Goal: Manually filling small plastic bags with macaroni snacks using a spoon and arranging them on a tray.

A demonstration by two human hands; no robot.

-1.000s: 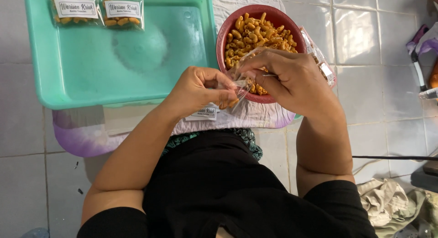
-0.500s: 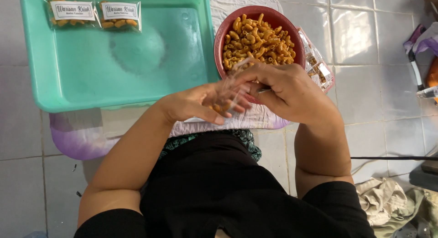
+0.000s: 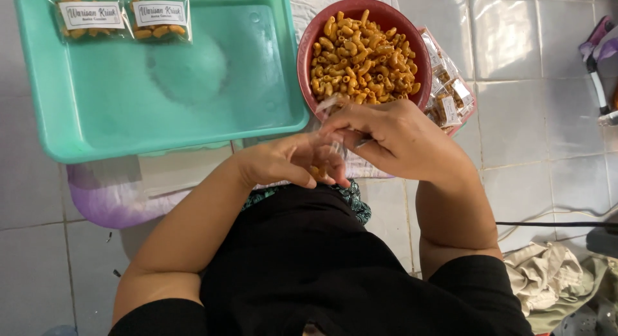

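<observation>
The left hand point(image 3: 283, 161) has dropped closer to the lap, its grip closed around a small clear plastic packet point(image 3: 324, 157) of orange macaroni snacks. The right hand point(image 3: 399, 138) pinches the packet's top, just before the red round bowl point(image 3: 308, 43) beyond.

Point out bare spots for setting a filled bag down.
The green tray is bare across its middle and near side; two labelled packets fill only its far-left corner. It is crowded at the red bowl, where both hands hold a clear bag, with sealed packets stacked right.
</observation>
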